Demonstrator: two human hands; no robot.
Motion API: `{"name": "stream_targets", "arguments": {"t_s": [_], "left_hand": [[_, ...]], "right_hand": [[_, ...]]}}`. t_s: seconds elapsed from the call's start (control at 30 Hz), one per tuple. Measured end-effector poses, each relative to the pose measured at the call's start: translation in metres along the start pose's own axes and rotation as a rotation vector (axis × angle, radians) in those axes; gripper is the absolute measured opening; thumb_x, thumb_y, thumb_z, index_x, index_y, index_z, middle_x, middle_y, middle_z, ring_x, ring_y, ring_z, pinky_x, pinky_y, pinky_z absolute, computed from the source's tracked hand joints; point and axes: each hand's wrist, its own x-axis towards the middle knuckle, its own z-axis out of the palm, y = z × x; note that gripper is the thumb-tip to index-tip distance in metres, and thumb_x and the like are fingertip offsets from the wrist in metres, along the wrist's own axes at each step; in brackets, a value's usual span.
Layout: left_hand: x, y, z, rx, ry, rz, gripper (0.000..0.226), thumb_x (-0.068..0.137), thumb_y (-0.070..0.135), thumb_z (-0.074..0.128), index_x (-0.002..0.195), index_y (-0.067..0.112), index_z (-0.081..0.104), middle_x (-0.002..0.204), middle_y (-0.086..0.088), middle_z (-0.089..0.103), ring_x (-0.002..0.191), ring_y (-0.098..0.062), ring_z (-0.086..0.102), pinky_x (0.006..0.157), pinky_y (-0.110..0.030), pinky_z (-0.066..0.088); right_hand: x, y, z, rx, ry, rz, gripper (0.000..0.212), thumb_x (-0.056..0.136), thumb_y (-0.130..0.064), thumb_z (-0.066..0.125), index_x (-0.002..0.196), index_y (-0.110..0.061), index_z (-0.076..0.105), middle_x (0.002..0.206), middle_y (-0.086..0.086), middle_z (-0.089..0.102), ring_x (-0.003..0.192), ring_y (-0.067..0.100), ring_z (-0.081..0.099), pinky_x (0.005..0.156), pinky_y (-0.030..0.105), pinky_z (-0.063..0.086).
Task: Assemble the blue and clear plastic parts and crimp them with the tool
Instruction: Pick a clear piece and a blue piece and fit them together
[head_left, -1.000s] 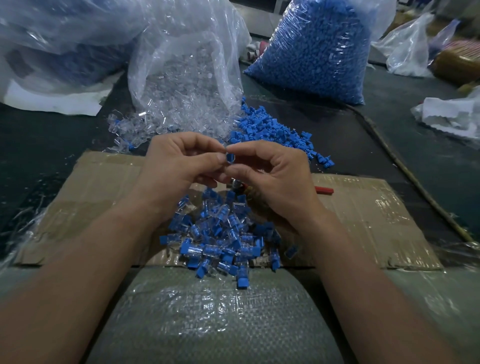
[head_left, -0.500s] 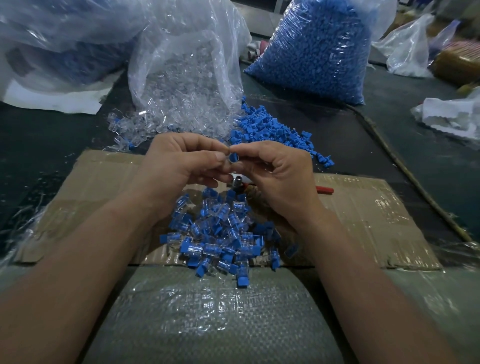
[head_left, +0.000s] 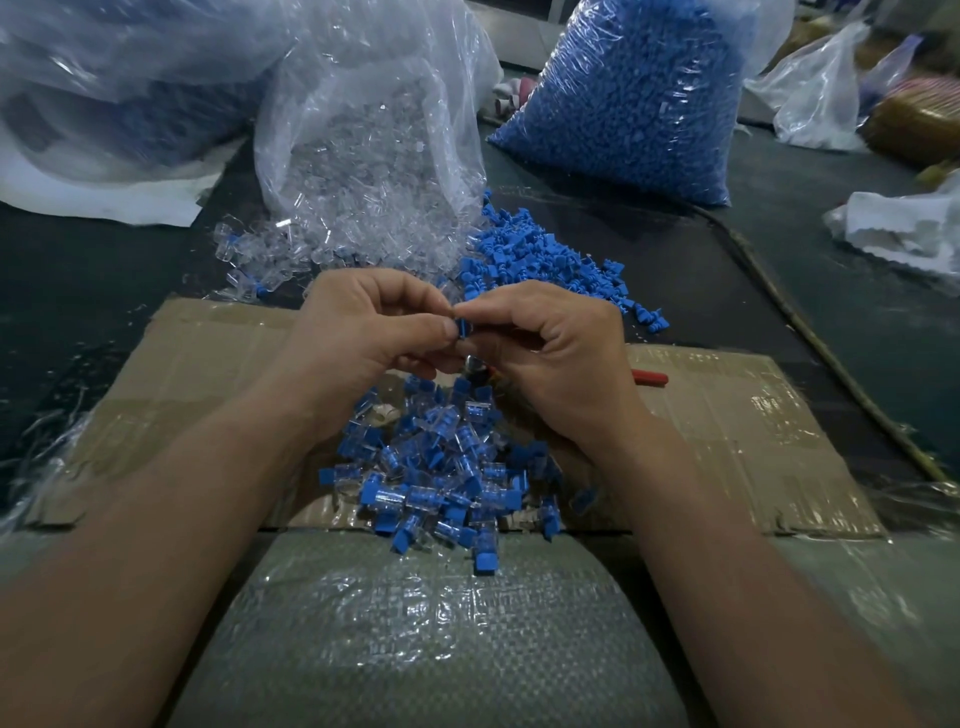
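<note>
Blue plastic peeks out between the two hands, and most of that small blue part (head_left: 461, 327) is hidden by fingertips. I cannot tell if a clear piece is on it yet. The left hand (head_left: 363, 332) and the right hand (head_left: 550, 353) meet above the far half of the cardboard (head_left: 727, 415). Both hands pinch the blue part, one from each side, and their other fingers (head_left: 395, 291) are curled in.

The tool (head_left: 649, 378) lies on the cardboard under the right hand. Only its red handle end and a bit of shiny metal show.

A pile of joined blue and clear pieces (head_left: 441, 467) sits at the near edge of the cardboard, partly covered by the wrists. Just past the far edge of the cardboard lie loose clear parts (head_left: 260, 254) and loose blue parts (head_left: 545, 260). Further behind the cardboard stand a bag of clear parts (head_left: 374, 145) and a bag of blue parts (head_left: 639, 98), both cut off at the top.
</note>
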Motion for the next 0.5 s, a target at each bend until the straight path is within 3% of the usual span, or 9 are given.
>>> {"name": "stream_targets", "arguments": {"t_s": [0.13, 0.33, 0.4, 0.5], "left_hand": [[0.001, -0.002, -0.002, -0.019, 0.002, 0.000, 0.007, 0.057, 0.013, 0.067, 0.064, 0.015, 0.065, 0.058, -0.006, 0.068, 0.052, -0.015, 0.066, 0.053, -0.020, 0.054], [0.003, -0.002, -0.006, -0.053, 0.058, -0.005, 0.007, 0.067, 0.005, 0.066, 0.068, 0.011, 0.062, 0.058, -0.004, 0.068, 0.054, -0.015, 0.066, 0.050, -0.018, 0.050], [0.003, -0.002, -0.006, -0.053, 0.075, -0.002, 0.011, 0.071, 0.000, 0.065, 0.068, 0.011, 0.062, 0.058, -0.004, 0.068, 0.054, -0.015, 0.066, 0.050, -0.017, 0.050], [0.003, -0.003, -0.006, -0.053, 0.087, -0.003, 0.015, 0.076, -0.003, 0.063, 0.069, 0.009, 0.062, 0.058, -0.004, 0.069, 0.054, -0.014, 0.067, 0.050, -0.017, 0.050]], "right_hand": [[0.001, -0.001, -0.002, -0.022, -0.056, 0.043, 0.029, 0.073, -0.011, 0.074, 0.100, -0.003, 0.069, 0.091, -0.002, 0.066, 0.085, 0.009, 0.062, 0.079, 0.016, 0.051], [0.000, 0.018, -0.035, -0.186, -0.121, 0.424, 0.033, 0.075, -0.029, 0.073, 0.106, -0.019, 0.067, 0.084, -0.026, 0.055, 0.081, -0.008, 0.057, 0.075, 0.004, 0.043], [-0.002, 0.025, -0.048, -0.224, -0.199, 0.536, 0.032, 0.073, -0.031, 0.074, 0.103, -0.023, 0.067, 0.082, -0.026, 0.055, 0.080, -0.011, 0.053, 0.067, 0.002, 0.039], [-0.005, 0.027, -0.057, -0.263, -0.421, 0.660, 0.048, 0.060, -0.047, 0.076, 0.103, -0.035, 0.059, 0.093, -0.021, 0.055, 0.086, -0.005, 0.051, 0.068, 0.011, 0.036]]}}
